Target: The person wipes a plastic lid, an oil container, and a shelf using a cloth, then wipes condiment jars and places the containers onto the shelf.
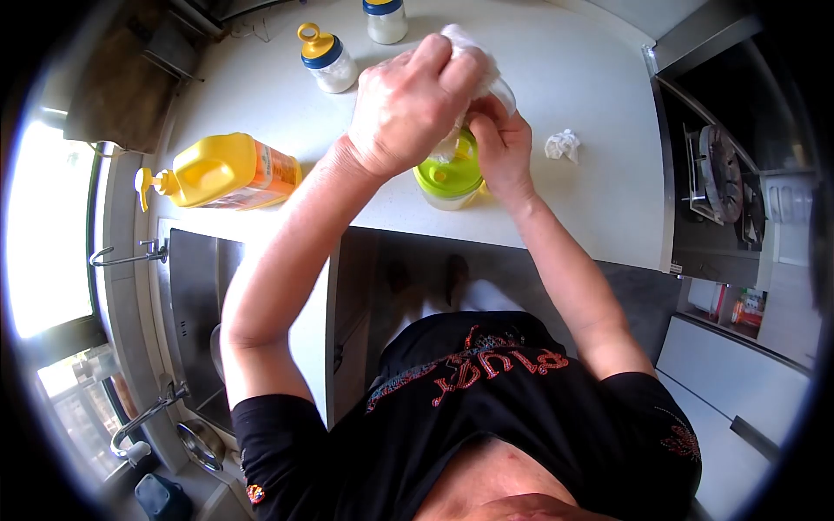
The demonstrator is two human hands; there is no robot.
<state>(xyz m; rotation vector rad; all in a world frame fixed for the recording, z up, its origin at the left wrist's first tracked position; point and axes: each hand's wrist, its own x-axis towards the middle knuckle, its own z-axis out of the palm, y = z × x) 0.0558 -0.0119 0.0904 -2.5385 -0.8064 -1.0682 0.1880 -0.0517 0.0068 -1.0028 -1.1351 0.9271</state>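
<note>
A pitcher-like container with a bright green lid (453, 174) and a pale see-through body stands near the counter's front edge. My left hand (415, 108) is over it, closed round a crumpled white tissue (469, 45), part of which hangs down to the lid. Against the container's right side, my right hand (506, 148) has its fingers curled at the top. A pale curved part (502, 97) shows just above these fingers; the two hands hide how it joins the container.
On the white counter (599, 204) lies a yellow pump bottle (221, 174), to the left. Two clear jars, one with a yellow ring lid (328, 59) and a farther one (385, 22), stand behind. A crumpled tissue (563, 146) lies right, before the gas stove (721, 174). A sink (204, 304) is at left.
</note>
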